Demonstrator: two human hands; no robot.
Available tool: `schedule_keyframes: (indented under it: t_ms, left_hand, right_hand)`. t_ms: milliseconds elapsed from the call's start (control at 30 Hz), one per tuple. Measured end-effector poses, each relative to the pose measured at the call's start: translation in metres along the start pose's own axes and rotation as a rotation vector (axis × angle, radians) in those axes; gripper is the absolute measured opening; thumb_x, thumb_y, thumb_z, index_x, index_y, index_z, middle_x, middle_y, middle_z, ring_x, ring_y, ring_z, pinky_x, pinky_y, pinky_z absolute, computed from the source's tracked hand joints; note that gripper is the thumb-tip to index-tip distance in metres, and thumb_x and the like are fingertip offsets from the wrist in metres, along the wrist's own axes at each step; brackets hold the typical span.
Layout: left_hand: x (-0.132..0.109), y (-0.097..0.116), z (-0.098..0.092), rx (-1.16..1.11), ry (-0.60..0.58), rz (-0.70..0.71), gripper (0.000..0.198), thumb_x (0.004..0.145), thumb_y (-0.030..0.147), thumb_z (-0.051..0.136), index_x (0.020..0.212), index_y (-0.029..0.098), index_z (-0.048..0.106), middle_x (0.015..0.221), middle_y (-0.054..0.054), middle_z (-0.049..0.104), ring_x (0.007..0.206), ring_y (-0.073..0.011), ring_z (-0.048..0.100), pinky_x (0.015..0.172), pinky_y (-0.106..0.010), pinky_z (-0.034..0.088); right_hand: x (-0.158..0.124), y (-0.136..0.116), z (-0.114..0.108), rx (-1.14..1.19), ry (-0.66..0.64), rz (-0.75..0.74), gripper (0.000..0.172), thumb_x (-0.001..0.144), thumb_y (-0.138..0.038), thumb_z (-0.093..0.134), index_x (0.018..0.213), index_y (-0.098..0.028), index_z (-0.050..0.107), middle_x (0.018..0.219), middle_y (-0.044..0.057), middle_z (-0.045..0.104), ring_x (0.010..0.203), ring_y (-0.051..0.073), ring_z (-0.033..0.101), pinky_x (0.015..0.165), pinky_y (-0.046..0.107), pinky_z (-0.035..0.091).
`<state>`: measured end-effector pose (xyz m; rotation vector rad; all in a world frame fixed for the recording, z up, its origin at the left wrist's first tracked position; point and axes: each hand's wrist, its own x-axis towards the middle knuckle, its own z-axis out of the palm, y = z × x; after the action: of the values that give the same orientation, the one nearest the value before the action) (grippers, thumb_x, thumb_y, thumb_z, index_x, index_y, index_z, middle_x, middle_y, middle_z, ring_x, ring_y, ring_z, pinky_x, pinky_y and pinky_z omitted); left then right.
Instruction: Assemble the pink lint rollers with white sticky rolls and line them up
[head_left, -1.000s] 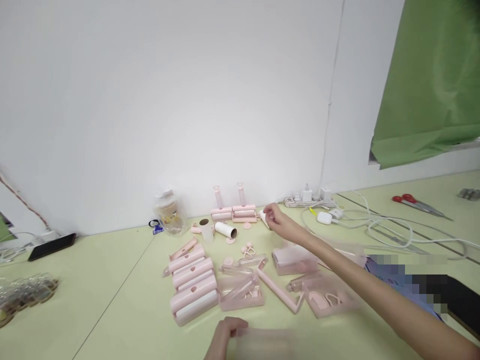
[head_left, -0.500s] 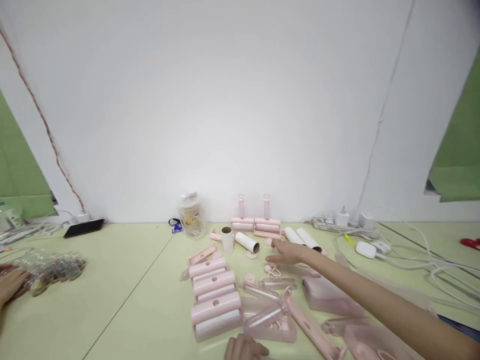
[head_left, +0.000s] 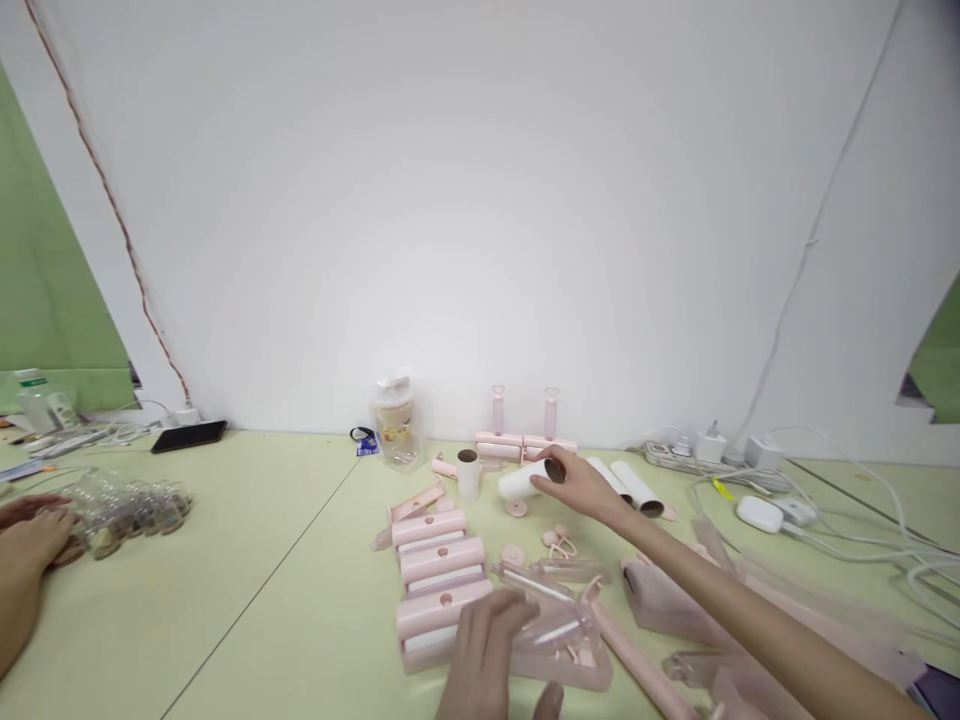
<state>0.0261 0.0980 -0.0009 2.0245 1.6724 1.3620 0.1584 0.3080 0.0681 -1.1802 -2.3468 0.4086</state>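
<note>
My right hand (head_left: 581, 487) grips the open end of a white paper roll (head_left: 523, 482) that tilts just above the table. My left hand (head_left: 484, 655), slightly blurred, is open with its thumb apart, over the edge of the nearest pink lint roller (head_left: 431, 615). Several such rollers lie in a row there, white rolls inside them. A clear pink cover (head_left: 559, 668) sits beside my left fingers. An upright white roll (head_left: 469, 476) stands left of the held one, and two more white rolls (head_left: 637, 488) lie to the right. A round pink cap (head_left: 516, 508) is below the held roll.
Two assembled pink rollers with upright handles (head_left: 551, 415) stand by the wall. A bagged cup (head_left: 397, 425) is left of them. White cables and chargers (head_left: 709, 447) spread on the right. At far left, another person's hands (head_left: 37, 535) touch small clear containers (head_left: 139, 508).
My right hand has moved to the white roll, taken hold of it and tilted it up. My left hand has come further in over the rollers. The view has shifted slightly.
</note>
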Motion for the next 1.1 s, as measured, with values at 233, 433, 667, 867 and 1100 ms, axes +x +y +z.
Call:
schedule_keyframes:
  t_ms: [233, 433, 667, 867, 1100]
  left_hand:
    - [0.051, 0.044, 0.000, -0.241, -0.007, -0.240, 0.065, 0.073, 0.041, 0.061, 0.130, 0.021, 0.037, 0.122, -0.011, 0.054, 0.112, -0.0314, 0.048, 0.092, -0.043, 0.040]
    - [0.047, 0.024, 0.008, -0.979, 0.173, -0.587, 0.051, 0.062, 0.057, 0.063, 0.094, 0.019, 0.048, 0.071, -0.004, 0.063, 0.047, -0.0174, 0.057, 0.043, -0.026, 0.041]
    - [0.041, 0.027, -0.005, -1.187, 0.092, -0.696, 0.039, 0.074, 0.048, 0.050, 0.092, 0.014, 0.050, 0.071, -0.007, 0.065, 0.057, -0.0178, 0.062, 0.049, -0.025, 0.042]
    - [0.037, 0.023, 0.003, -1.265, -0.026, -0.544, 0.032, 0.074, 0.036, 0.051, 0.098, 0.015, 0.047, 0.086, -0.008, 0.065, 0.052, -0.0142, 0.059, 0.044, -0.023, 0.042]
    - [0.033, 0.024, 0.013, -1.246, -0.154, -0.545, 0.044, 0.073, 0.038, 0.053, 0.109, 0.021, 0.036, 0.069, 0.000, 0.060, 0.042, -0.0102, 0.053, 0.040, -0.020, 0.041]
  right_hand:
    - [-0.069, -0.038, -0.041, 0.252, -0.168, -0.248, 0.030, 0.084, -0.047, 0.050, 0.097, -0.022, 0.057, 0.076, 0.000, 0.057, 0.070, 0.016, 0.055, 0.063, 0.027, 0.046]
    - [-0.013, -0.012, 0.002, 0.236, -0.167, -0.201, 0.026, 0.092, -0.035, 0.042, 0.107, -0.017, 0.054, 0.101, 0.007, 0.061, 0.088, 0.018, 0.060, 0.078, 0.034, 0.048]
    - [0.025, 0.010, 0.061, 0.087, -0.296, -0.119, 0.024, 0.088, -0.028, 0.054, 0.109, -0.016, 0.056, 0.112, 0.007, 0.058, 0.094, 0.020, 0.059, 0.080, 0.041, 0.049]
    - [-0.006, -0.009, 0.041, 0.298, -0.178, -0.061, 0.024, 0.091, -0.030, 0.048, 0.109, -0.015, 0.055, 0.109, 0.008, 0.060, 0.094, 0.020, 0.060, 0.081, 0.040, 0.050]
    - [-0.091, -0.045, -0.013, 0.679, -0.195, -0.099, 0.033, 0.086, -0.045, 0.049, 0.101, -0.021, 0.065, 0.102, 0.006, 0.067, 0.094, 0.022, 0.062, 0.081, 0.036, 0.052]
